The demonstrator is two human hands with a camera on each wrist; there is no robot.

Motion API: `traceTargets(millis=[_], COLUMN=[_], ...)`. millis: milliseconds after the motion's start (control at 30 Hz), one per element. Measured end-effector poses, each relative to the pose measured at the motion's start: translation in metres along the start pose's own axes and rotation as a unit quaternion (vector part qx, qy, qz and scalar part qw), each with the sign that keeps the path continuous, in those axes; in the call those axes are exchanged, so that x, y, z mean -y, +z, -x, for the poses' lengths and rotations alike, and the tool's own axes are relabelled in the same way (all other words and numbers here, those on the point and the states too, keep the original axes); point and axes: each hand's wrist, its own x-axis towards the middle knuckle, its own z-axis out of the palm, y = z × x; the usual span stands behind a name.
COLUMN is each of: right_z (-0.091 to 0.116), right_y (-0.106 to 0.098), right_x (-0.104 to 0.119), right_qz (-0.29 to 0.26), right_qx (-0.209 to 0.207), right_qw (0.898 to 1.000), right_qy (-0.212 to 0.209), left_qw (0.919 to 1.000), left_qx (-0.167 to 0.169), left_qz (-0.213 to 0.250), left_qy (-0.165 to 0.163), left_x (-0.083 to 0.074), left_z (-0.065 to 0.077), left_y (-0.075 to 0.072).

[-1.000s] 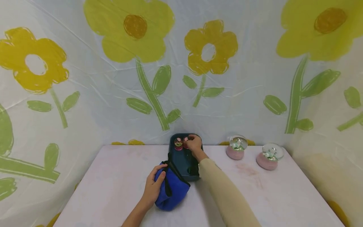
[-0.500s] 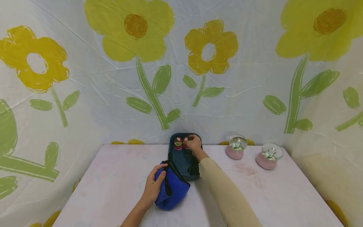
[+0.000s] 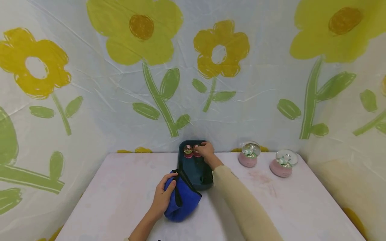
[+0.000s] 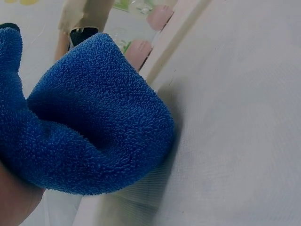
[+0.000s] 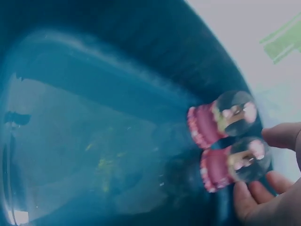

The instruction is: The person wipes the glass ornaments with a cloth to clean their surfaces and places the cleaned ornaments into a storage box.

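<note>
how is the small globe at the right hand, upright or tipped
Upright: in the head view, the small globe has its clear ball above its pink base.

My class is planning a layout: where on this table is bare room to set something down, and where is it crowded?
Bare: table left of the left hand; right of the right sleeve, nearer than the large globes. Crowded: far end of the tray, with two small globes and the right hand.

Touches a folded blue towel (image 4: 108, 122) with the left hand (image 4: 19, 200), fingers hidden, over a pale table (image 4: 244, 117); leaves in view, behind the cloth, a beige sleeve (image 4: 89, 14) and two pink-based snow globes (image 4: 160, 17).
</note>
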Motion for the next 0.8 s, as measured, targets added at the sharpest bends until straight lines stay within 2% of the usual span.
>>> traceTargets(millis=[100, 167, 267, 400, 500, 633, 800], right_z=[0.003, 0.007, 0.013, 0.023, 0.032, 0.045, 0.060], right_y=[-0.011, -0.020, -0.036, -0.061, -0.084, -0.120, -0.162], right_x=[0.007, 0.014, 0.026, 0.039, 0.038, 0.027, 0.003], right_qz=[0.017, 0.012, -0.004, -0.019, -0.012, 0.012, 0.078], right_qx=[0.010, 0.025, 0.053, 0.082, 0.090, 0.086, 0.025], right_qw=[1.000, 1.000, 0.998, 0.995, 0.991, 0.987, 0.976], right_qy=[0.000, -0.008, -0.022, -0.061, -0.100, -0.138, -0.204], left_qw=[0.9999, 0.9998, 0.9999, 1.0000, 0.9999, 0.9998, 0.9998], left_qx=[0.001, 0.001, -0.002, 0.001, 0.005, 0.002, 0.006], left_qz=[-0.009, -0.009, -0.007, -0.009, -0.013, -0.009, -0.008], left_qy=[-0.006, -0.016, -0.009, -0.003, -0.011, -0.020, -0.017], left_x=[-0.011, -0.012, -0.006, -0.008, -0.015, -0.013, -0.011], left_z=[0.002, 0.002, 0.001, -0.004, -0.002, 0.004, 0.004], left_y=[0.003, 0.003, 0.000, -0.007, -0.008, -0.005, 0.000])
